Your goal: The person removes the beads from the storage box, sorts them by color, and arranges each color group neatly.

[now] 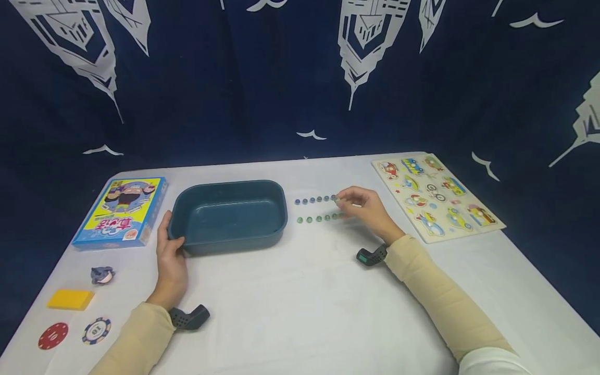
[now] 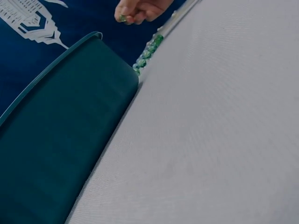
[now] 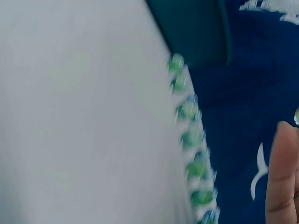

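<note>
The fingers of my left hand [image 1: 170,265] lie straight along the left wall of a dark teal basin [image 1: 227,245], with the thumb against its front corner. Between thumb and fingertips my right hand [image 1: 367,208] pinches a greenish glass marble [image 2: 123,18], lifted off the table. That hand is over the right end of two rows of marbles beside the basin. Blue marbles [image 1: 312,200] form the far row and green marbles [image 1: 319,219] the near one. Its fingers partly cover the right ends of the rows. Nothing lies inside the basin.
A wooden picture puzzle board [image 1: 398,190] lies at the right. On the left are a blue and yellow box [image 1: 119,213], a small shark figure [image 1: 102,275], a yellow block [image 1: 70,299], a red chip [image 1: 53,336] and a white-and-blue chip [image 1: 96,330]. A dark blue curtain [image 1: 211,104] hangs behind the table.
</note>
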